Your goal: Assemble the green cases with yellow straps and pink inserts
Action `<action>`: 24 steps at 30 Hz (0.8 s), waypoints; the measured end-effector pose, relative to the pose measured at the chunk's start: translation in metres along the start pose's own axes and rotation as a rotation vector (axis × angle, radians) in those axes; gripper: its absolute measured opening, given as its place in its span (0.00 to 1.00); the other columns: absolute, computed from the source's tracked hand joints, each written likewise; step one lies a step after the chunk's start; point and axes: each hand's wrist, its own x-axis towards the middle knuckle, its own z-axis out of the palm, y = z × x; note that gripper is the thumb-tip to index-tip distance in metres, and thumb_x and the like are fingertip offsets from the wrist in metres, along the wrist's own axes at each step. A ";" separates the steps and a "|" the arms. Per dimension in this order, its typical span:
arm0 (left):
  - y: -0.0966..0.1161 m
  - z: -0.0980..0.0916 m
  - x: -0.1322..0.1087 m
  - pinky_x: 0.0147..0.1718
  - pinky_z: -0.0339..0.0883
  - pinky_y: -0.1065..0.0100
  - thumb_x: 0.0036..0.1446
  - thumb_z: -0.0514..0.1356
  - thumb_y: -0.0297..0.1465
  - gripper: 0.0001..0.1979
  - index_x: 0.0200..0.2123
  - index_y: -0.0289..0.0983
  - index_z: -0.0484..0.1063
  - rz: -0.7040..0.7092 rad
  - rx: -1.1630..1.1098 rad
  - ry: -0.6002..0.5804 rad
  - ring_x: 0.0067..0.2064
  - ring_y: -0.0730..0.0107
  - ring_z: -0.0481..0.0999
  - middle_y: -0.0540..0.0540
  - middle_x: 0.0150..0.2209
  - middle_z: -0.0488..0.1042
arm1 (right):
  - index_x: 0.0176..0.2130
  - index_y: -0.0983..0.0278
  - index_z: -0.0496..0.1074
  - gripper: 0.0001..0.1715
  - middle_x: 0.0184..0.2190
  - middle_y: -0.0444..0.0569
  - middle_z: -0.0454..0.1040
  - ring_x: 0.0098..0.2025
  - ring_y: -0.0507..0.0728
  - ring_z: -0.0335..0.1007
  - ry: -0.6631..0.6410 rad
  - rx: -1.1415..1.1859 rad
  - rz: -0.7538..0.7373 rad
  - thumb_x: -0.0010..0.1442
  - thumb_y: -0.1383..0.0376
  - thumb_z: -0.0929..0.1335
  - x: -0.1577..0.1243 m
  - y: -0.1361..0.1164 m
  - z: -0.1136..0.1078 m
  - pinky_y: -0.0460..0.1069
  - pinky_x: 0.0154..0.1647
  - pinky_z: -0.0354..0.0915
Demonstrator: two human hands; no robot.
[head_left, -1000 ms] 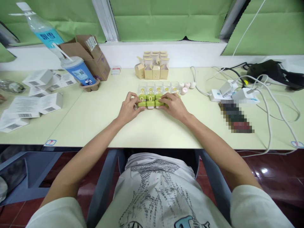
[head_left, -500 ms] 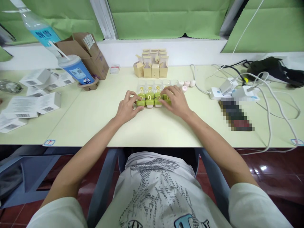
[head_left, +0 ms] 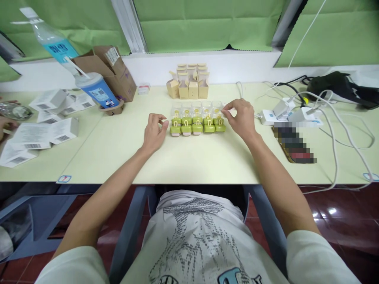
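Two rows of small green-based pieces with clear domes [head_left: 197,122] stand side by side at the middle of the pale table [head_left: 189,161]. My left hand [head_left: 154,132] rests just left of the rows, fingers curled, thumb close to the leftmost green piece, nothing visible in it. My right hand [head_left: 241,118] hovers at the right end of the rows, thumb and fingers pinched together beside the last clear dome. What the pinch holds is hidden. A cluster of small beige cartons [head_left: 191,81] stands behind the rows.
At the back left are a water bottle [head_left: 50,39], a blue cup [head_left: 97,90] and a brown cardboard box [head_left: 115,69]. White barcoded boxes [head_left: 38,130] lie left, with another person's hand [head_left: 4,124] at the edge. A power strip with cables [head_left: 291,114], a blurred device [head_left: 293,144] and a black bag [head_left: 337,86] lie right.
Both hands have come off the green pieces. The left hand drew back a little to the left. The right hand moved right to the end of the rows and closed into a pinch.
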 end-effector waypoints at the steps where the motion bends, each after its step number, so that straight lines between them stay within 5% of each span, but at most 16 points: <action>1: -0.001 0.000 0.000 0.38 0.73 0.63 0.79 0.51 0.58 0.27 0.53 0.40 0.72 -0.002 0.002 -0.006 0.49 0.61 0.80 0.38 0.53 0.74 | 0.42 0.57 0.78 0.30 0.42 0.58 0.84 0.49 0.72 0.75 -0.040 0.007 -0.025 0.80 0.40 0.61 -0.001 -0.004 0.000 0.67 0.55 0.69; 10: 0.002 0.000 -0.002 0.40 0.74 0.61 0.80 0.51 0.56 0.25 0.53 0.41 0.72 0.012 -0.006 -0.043 0.50 0.60 0.78 0.39 0.53 0.74 | 0.66 0.65 0.80 0.37 0.56 0.64 0.83 0.60 0.76 0.68 -0.387 -0.139 -0.243 0.79 0.42 0.63 -0.011 -0.036 0.002 0.66 0.60 0.64; 15: 0.003 0.000 -0.003 0.39 0.74 0.62 0.80 0.53 0.53 0.22 0.53 0.41 0.71 0.029 -0.024 -0.063 0.49 0.61 0.79 0.39 0.53 0.74 | 0.69 0.65 0.78 0.36 0.63 0.66 0.79 0.61 0.76 0.68 -0.465 -0.231 -0.253 0.77 0.45 0.66 -0.015 -0.042 -0.004 0.64 0.55 0.64; 24: 0.011 -0.005 -0.004 0.39 0.74 0.62 0.81 0.52 0.50 0.19 0.51 0.41 0.71 0.075 -0.027 0.000 0.48 0.62 0.79 0.41 0.50 0.74 | 0.66 0.67 0.79 0.32 0.59 0.66 0.80 0.58 0.74 0.71 -0.509 -0.288 -0.315 0.75 0.50 0.68 -0.022 -0.050 -0.023 0.61 0.51 0.65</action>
